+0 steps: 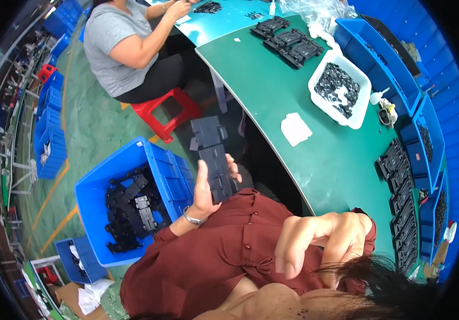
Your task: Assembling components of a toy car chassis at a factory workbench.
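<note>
My left hand grips a long black plastic chassis-like part, tilted upright in front of my body. The thumb lies along its left side and the fingertips show on its right. My right hand is raised close to the camera, to the right of my maroon shirt. Its fingers are bent and spread apart, with nothing visible between them; some fingertips are near dark hair. Beside my left forearm stands a blue bin holding several similar black parts, one with a grey top.
The green table carries a white tray of small black pieces, a white paper, and chassis parts at the back and right edge. Blue bins line its right. A person sits on a red stool.
</note>
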### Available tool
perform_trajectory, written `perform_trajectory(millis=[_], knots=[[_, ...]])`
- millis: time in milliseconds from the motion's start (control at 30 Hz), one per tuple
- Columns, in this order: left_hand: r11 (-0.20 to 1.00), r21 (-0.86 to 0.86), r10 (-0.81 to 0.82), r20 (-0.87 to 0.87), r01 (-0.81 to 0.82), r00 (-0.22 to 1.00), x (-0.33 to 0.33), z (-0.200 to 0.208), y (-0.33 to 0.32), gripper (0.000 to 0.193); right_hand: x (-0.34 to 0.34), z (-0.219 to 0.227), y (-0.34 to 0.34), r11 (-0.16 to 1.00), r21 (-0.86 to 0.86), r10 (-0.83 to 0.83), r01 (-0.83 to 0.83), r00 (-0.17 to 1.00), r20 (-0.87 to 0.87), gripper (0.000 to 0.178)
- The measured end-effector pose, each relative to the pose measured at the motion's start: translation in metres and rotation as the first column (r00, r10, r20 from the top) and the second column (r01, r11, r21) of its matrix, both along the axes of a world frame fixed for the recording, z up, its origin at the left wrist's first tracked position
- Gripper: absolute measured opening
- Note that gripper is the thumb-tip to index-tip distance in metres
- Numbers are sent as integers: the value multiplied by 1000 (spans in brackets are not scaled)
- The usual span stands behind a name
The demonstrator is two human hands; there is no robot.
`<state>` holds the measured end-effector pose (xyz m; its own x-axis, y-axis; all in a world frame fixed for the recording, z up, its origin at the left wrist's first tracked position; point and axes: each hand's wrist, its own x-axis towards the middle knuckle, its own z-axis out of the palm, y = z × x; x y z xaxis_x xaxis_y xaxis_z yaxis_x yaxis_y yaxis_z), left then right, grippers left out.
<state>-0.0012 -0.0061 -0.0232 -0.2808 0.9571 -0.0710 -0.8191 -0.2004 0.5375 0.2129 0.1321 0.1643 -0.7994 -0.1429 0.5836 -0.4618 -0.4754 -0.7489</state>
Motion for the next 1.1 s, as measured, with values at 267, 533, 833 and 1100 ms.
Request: perform_trajectory(millis=[267, 533, 833, 1100], knots=[[953, -174, 126, -516, -247, 848, 8, -11, -4, 66, 3, 17, -3, 992, -117, -31, 36, 999, 39, 24], [904, -314, 15, -655, -290, 755, 17, -15, 2, 58, 4, 5, 7, 986, -135, 105, -102, 994, 16, 21], [929, -353, -5, -311, -110, 951, 1, -14, -1, 20, -11, -2, 22, 983, -39, 184, -181, 981, 66, 16], [916, -302, 169, -307, -265, 937, 2, 3, 1, 24, -26, -28, 28, 953, 303, -180, 24, 849, 497, 8]])
